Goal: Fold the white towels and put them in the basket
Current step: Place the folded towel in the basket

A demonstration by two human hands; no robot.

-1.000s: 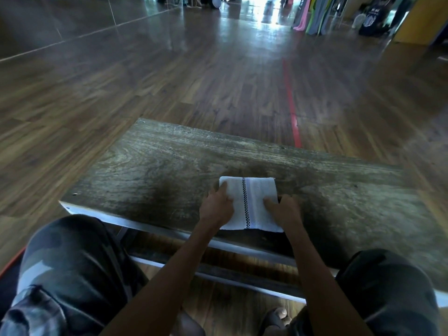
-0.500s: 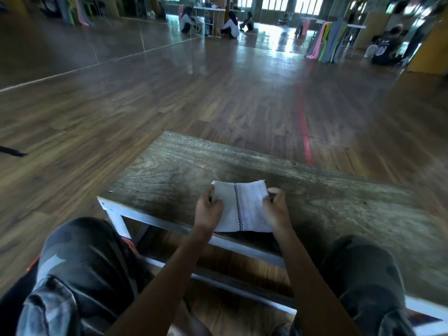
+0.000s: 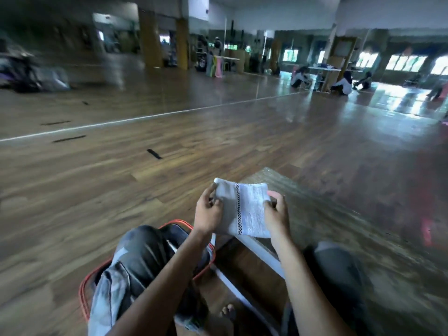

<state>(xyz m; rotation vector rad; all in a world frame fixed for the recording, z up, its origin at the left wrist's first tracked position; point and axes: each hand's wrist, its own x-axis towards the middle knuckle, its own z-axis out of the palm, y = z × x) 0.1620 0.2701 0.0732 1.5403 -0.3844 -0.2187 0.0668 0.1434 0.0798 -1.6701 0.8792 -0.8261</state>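
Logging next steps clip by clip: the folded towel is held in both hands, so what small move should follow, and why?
Probably carry the towel left and down toward the red-rimmed container by the left knee, likely the basket. The towel looks fully folded, the left hand and right hand each hold a side, and it is off the table.

Open floor (image 3: 121, 190) lies left of the table (image 3: 339, 226); the left knee (image 3: 145, 248) covers most of the red-rimmed basket (image 3: 82, 292).
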